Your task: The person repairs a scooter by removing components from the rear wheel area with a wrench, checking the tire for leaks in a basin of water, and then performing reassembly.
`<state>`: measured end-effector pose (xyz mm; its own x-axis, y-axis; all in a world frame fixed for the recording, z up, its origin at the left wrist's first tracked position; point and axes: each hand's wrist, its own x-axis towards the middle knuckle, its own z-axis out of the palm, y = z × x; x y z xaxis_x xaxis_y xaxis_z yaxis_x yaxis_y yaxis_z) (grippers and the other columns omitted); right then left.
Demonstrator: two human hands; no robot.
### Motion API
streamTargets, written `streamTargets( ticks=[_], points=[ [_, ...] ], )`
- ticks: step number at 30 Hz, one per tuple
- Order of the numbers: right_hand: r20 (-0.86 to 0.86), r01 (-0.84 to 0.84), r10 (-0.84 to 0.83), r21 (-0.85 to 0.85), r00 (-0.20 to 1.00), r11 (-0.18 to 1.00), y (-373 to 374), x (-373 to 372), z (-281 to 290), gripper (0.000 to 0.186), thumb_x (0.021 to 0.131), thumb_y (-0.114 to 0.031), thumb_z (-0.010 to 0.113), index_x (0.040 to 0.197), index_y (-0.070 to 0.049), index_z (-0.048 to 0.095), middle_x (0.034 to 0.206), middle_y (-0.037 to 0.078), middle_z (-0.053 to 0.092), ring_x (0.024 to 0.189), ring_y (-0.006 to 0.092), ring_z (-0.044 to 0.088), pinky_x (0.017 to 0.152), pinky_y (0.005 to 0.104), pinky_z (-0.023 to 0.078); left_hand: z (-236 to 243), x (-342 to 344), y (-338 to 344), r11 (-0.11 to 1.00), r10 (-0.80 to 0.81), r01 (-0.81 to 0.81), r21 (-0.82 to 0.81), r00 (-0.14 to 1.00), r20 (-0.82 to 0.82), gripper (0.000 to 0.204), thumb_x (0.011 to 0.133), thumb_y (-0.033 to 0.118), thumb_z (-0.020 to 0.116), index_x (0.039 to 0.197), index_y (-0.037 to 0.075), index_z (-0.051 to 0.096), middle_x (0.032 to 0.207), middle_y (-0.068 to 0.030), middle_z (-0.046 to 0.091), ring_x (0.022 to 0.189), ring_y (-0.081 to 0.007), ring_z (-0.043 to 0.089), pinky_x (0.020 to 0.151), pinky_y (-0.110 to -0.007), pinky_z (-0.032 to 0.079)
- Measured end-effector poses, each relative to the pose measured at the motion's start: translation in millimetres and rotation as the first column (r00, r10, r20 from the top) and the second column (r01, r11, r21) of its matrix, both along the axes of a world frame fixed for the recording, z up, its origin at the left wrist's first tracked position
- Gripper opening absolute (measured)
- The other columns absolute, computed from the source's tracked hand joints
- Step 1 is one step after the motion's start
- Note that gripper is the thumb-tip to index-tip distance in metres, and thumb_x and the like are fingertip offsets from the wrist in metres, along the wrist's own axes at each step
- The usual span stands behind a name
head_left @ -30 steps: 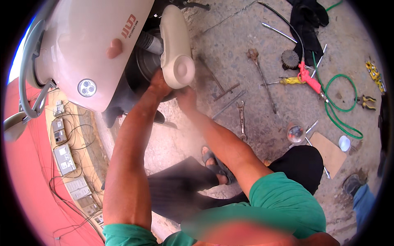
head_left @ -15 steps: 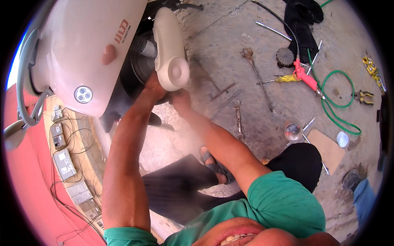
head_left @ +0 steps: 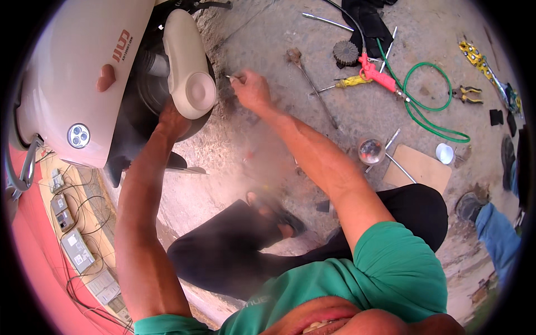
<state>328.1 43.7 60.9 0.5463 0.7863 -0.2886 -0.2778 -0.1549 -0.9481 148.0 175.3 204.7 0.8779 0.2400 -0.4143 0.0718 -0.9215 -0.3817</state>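
A cream-coloured scooter [head_left: 92, 53] with a beige front fender [head_left: 184, 47] over a dark wheel [head_left: 146, 92] stands at the upper left. My left hand [head_left: 174, 120] reaches in at the wheel, under the fender's rounded lower end; its fingers are hidden there. To the right of the fender, my right hand [head_left: 252, 90] is held apart from the scooter. Its thumb and fingers are pinched on a small metal piece, whose tip shows at the fingertips; its kind is too small to make out.
A red air blow gun [head_left: 379, 75] on a green hose [head_left: 410, 106], a yellow-handled screwdriver [head_left: 353, 82], a round toothed part [head_left: 346, 53] and pliers [head_left: 468, 94] lie on the ground. Closer are a clear cup [head_left: 371, 151] and a cardboard piece [head_left: 421, 170]. Another person's shoe [head_left: 470, 206] is at right.
My right hand has come away from the wheel toward the right, with a small metal piece in its fingers. My left hand stays by the wheel. The view has shifted rightward.
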Motion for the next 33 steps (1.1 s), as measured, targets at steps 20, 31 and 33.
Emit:
streamTargets(
  ticks=[20, 31, 33],
  points=[
    [0.922, 0.390, 0.020, -0.183, 0.387, 0.902, -98, 297, -95, 0.042, 0.085, -0.030, 0.060, 0.125, -0.021, 0.065, 0.119, 0.013, 0.062, 0.116, 0.0320, 0.058, 0.098, 0.0462, 0.048, -15, -3, -212, 0.683, 0.362, -0.456, -0.571, 0.890, -0.279, 0.047, 0.087, 0.027, 0.066, 0.129, 0.010, 0.057, 0.113, -0.0140, 0.062, 0.110, -0.0345, 0.058, 0.097, -0.047, 0.045],
    [0.752, 0.283, 0.571, -0.655, 0.329, 0.701, -59, 319, -95, 0.048, 0.087, -0.034, 0.050, 0.130, -0.017, 0.061, 0.128, 0.017, 0.062, 0.119, 0.0398, 0.058, 0.100, 0.0504, 0.045, -17, -56, -222, 0.521, 0.540, -0.613, -0.594, 0.776, -0.327, 0.044, 0.088, 0.024, 0.063, 0.129, 0.010, 0.056, 0.118, -0.0158, 0.061, 0.115, -0.0357, 0.056, 0.098, -0.047, 0.044],
    [0.794, 0.264, 0.511, -0.597, 0.328, 0.757, -59, 307, -87, 0.043, 0.086, -0.032, 0.050, 0.124, -0.017, 0.065, 0.121, 0.017, 0.066, 0.116, 0.0394, 0.060, 0.099, 0.0500, 0.046, -6, -57, -218, 0.478, 0.549, -0.658, -0.582, 0.741, -0.387, 0.044, 0.088, 0.024, 0.062, 0.129, 0.010, 0.057, 0.119, -0.0161, 0.060, 0.115, -0.0355, 0.056, 0.098, -0.046, 0.044]
  ],
)
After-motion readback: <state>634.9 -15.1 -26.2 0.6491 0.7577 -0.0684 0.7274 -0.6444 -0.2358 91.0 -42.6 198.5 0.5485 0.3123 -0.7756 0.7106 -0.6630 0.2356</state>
